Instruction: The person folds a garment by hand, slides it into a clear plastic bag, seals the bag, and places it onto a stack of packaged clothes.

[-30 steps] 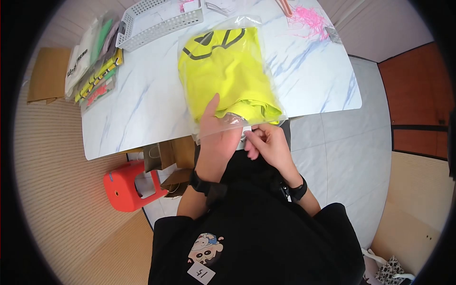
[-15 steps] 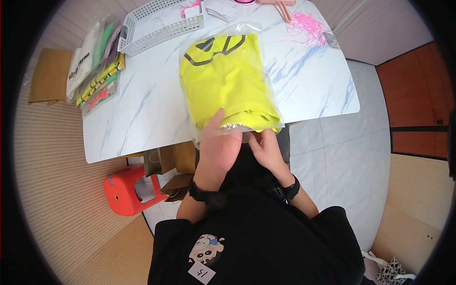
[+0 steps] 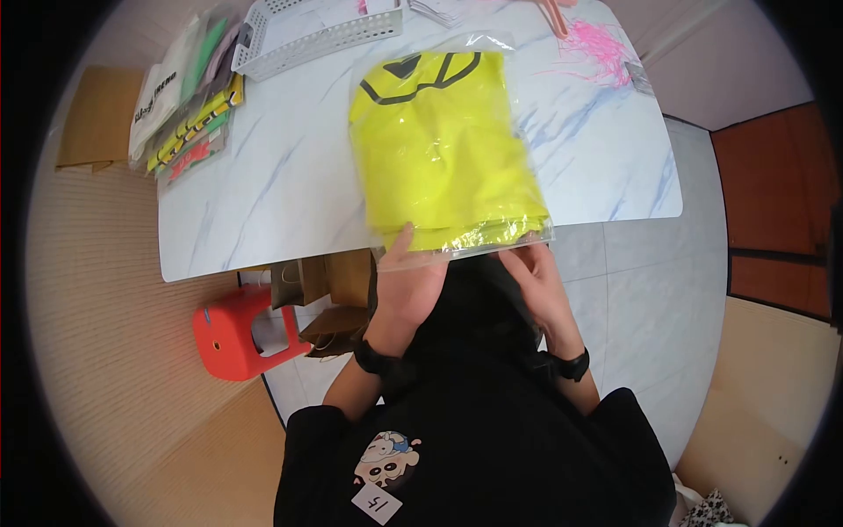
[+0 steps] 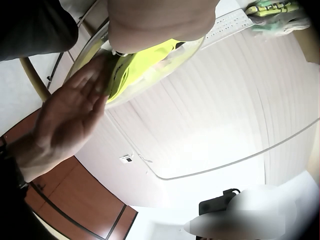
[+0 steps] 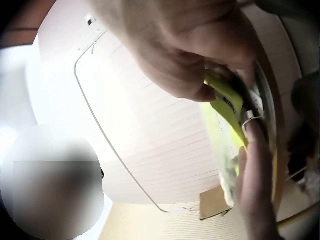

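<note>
A folded yellow garment (image 3: 443, 145) with a dark collar lies sealed in a clear plastic bag (image 3: 527, 230) on the white marble table (image 3: 272, 189). The bag's near end hangs over the table's front edge. My left hand (image 3: 406, 274) pinches that end at its left corner, thumb on top and fingers underneath. My right hand (image 3: 537, 268) is at the right corner, its straight fingers touching the bag's edge from below. In the left wrist view the right hand (image 4: 70, 112) lies flat against the bag by the yellow garment (image 4: 140, 65). The right wrist view shows the yellow garment (image 5: 226, 102) between both hands.
A white slotted basket (image 3: 316, 31) stands at the table's far left. Packaged items (image 3: 189, 123) are stacked along the left edge, and pink shreds (image 3: 606, 39) lie at the far right. Under the table are a red stool (image 3: 233, 334) and brown paper bags (image 3: 329, 294).
My right hand has slid right along the bag's near edge, away from the left hand. The bag has shifted slightly right and its near end now lies flatter.
</note>
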`<state>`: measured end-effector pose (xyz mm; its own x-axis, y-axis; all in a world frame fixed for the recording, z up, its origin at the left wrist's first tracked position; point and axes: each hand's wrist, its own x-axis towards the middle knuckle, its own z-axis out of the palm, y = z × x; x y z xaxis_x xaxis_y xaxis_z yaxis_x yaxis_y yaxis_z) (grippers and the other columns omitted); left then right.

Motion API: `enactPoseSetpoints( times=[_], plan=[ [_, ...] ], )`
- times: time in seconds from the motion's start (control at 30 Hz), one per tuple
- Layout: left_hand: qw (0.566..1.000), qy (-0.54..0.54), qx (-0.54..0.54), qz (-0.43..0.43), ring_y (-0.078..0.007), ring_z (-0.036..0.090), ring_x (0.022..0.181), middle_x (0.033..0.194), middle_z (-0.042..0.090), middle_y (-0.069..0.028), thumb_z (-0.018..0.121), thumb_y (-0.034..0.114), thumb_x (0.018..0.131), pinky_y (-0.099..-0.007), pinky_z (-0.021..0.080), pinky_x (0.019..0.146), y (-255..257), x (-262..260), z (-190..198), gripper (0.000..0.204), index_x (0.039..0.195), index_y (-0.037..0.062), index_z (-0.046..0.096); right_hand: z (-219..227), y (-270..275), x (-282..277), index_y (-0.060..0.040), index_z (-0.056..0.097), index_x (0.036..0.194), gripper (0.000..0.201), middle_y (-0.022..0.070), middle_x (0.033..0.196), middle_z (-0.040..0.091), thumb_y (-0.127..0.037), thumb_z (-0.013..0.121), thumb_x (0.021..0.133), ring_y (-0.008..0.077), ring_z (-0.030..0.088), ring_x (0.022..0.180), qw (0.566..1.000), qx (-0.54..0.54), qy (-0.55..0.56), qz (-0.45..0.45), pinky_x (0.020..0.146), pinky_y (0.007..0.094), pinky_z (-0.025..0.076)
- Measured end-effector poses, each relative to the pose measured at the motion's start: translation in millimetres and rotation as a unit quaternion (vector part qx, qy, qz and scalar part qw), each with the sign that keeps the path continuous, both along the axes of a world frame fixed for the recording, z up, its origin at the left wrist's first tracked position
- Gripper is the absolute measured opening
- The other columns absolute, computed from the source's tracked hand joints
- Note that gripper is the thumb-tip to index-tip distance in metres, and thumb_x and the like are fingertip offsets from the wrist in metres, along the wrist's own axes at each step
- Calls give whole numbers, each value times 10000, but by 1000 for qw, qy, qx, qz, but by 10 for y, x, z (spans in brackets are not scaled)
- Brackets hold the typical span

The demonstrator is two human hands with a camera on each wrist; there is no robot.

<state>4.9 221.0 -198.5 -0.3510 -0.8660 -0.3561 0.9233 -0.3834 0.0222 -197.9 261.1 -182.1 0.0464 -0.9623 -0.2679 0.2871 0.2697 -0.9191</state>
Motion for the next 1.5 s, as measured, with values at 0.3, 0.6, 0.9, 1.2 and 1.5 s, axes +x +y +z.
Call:
enactPoseSetpoints(
  times=[0.3,0.6,0.9,1.2,1.5],
  plan=[
    [979,-197,-41,-24,-290,468,1395,1492,490,-126,453,143,1089,-481,368,1193,21,-89,-6,388,1460,34,417,-32,94,231,37,552,1274,264,104,1073,660,18,526,1012,158,633,894,987,-106,-113,-37,744,296,507],
    [976,-205,-66,-35,-300,563,1306,1349,588,-161,483,101,1074,-467,454,1132,211,190,-7,302,1347,-24,516,34,211,22,72,623,1171,290,210,1063,713,-176,509,1073,268,722,935,995,20,-90,-35,854,385,592],
    [709,-696,-102,-39,-241,719,909,1008,699,-132,452,252,1114,-345,587,748,436,1004,-309,354,1084,-52,630,-47,119,-355,3,671,961,263,34,682,638,-219,573,1062,67,566,532,955,-51,202,-211,456,210,389],
    [740,-659,-129,-30,-147,677,789,910,677,-51,616,157,1045,-316,569,783,443,877,-438,224,930,-25,678,-340,21,-701,-44,632,851,236,-14,588,556,-201,652,1026,68,490,455,978,6,141,-155,423,215,320],
    [921,-371,-54,-104,-250,709,1022,1146,710,-117,521,241,1087,-427,583,948,110,795,-125,309,1184,-20,656,-351,-78,-651,26,702,995,365,93,845,701,-310,577,1065,146,664,691,998,43,40,-33,558,281,532]
  ],
)
